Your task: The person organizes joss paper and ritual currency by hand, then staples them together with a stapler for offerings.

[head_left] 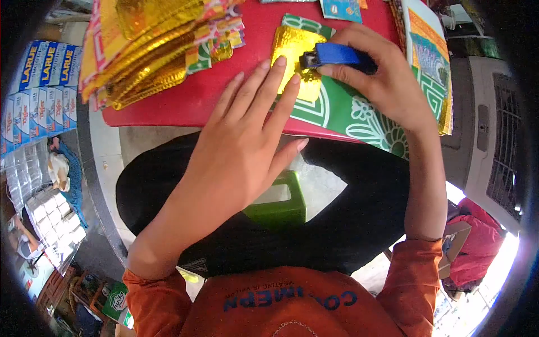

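Observation:
A blue stapler (338,54) is gripped in my right hand (377,76), its jaw end over the right part of a shiny gold foil sheet (307,90). The foil lies on a green paper sheet with white patterns (342,115), which hangs over the table's near edge. My left hand (238,132) is open, fingers stretched out, with fingertips resting on the foil's left side. The stapler's tip hides part of the foil, so I cannot see whether its jaws touch it.
The red table (168,106) carries a thick stack of gold and patterned papers (151,50) on the left and another paper stack (429,62) on the right. A small blue packet (341,9) lies at the back. Below is a green plastic stool (281,205); beer cartons (42,90) stand at far left.

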The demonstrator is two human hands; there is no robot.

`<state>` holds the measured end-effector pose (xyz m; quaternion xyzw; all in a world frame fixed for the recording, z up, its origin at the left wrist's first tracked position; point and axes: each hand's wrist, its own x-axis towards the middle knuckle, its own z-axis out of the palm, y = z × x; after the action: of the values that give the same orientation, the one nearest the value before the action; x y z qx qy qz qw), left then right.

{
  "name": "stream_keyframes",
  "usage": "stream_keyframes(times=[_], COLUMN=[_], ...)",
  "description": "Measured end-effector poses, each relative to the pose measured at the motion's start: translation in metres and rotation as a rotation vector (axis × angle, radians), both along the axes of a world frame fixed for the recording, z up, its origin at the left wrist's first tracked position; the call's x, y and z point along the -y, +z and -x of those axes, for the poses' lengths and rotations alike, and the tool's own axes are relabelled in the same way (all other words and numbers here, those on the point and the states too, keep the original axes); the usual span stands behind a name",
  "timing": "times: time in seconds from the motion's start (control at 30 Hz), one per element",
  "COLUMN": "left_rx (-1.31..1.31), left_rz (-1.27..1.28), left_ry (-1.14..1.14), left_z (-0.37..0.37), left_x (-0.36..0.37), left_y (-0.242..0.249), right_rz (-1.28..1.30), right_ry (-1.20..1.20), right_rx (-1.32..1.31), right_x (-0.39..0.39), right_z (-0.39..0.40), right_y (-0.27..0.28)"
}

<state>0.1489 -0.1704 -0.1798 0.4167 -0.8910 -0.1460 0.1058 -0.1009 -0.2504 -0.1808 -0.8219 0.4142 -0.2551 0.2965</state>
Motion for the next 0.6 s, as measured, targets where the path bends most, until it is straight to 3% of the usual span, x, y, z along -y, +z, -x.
stream_keyframes(times=[0.1,0.2,0.23,0.43,0.6], left_rx=[-0.035,-0.036,-0.04,-0.04,-0.006], left_rz=[0.036,0.055,0.059,0.15,0.189], left_ry=[0.006,0.027,0.025,0.09,0.115], left_z=[0.001,0.003,0.005,0.017,0.024], left_x=[-0.001,-0.003,-0.003,0.002,0.004], left_y=[0.003,0.003,0.001,-0.007,-0.009], right_rz=[0.213,-0.239,-0.25,0.017,0.002], right_ry=[0.017,-0.141,-0.137,-0.092,-0.116], right_rx=[-0.118,0.135,0.11,0.088,0.1], right_x=[-0.002,-0.01,-0.009,-0.009,-0.009], right_z=[-0.001,0.004,0.008,0.005,0.004], right_y=[0.007,0.009,0.014,0.007,0.007])
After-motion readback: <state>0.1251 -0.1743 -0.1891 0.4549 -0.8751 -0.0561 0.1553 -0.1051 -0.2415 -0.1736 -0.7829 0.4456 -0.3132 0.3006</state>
